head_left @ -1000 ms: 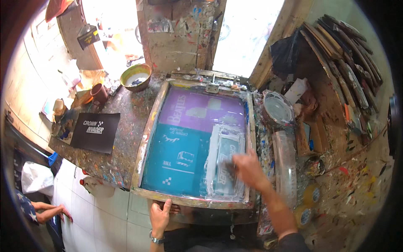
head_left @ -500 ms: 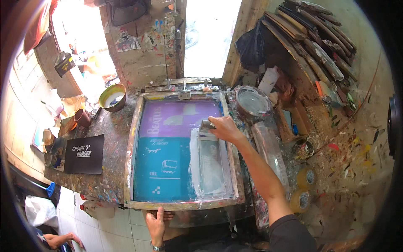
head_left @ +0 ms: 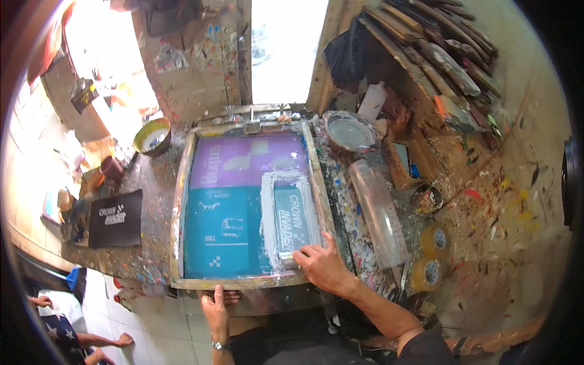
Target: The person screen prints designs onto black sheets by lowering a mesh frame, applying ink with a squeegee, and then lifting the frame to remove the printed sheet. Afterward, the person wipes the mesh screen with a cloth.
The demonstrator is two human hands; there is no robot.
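A wooden-framed printing screen [head_left: 177,243] lies on the bench, its mesh purple at the far part and teal nearer. White ink [head_left: 267,213] borders a lettered design [head_left: 289,214] on its right side. At the near right corner of the mesh, my right hand [head_left: 322,266] is closed on a small squeegee [head_left: 285,263], mostly hidden under the fingers. My left hand [head_left: 217,313] grips the screen's near rail from below, thumb up at the edge and fingers curled beside it.
Left of the screen lies a black printed sheet [head_left: 115,219], with a bowl [head_left: 152,137] and brown mug [head_left: 111,168] beyond. Right stand a tub of grey ink [head_left: 350,132], a clear plastic roll [head_left: 378,213] and tape rolls [head_left: 427,274]. Another person's arm [head_left: 100,340] shows at lower left.
My right hand has drawn the squeegee toward me from the mesh's middle right to its near corner, and the lettered design shows more clearly. My left hand stays at the near rail.
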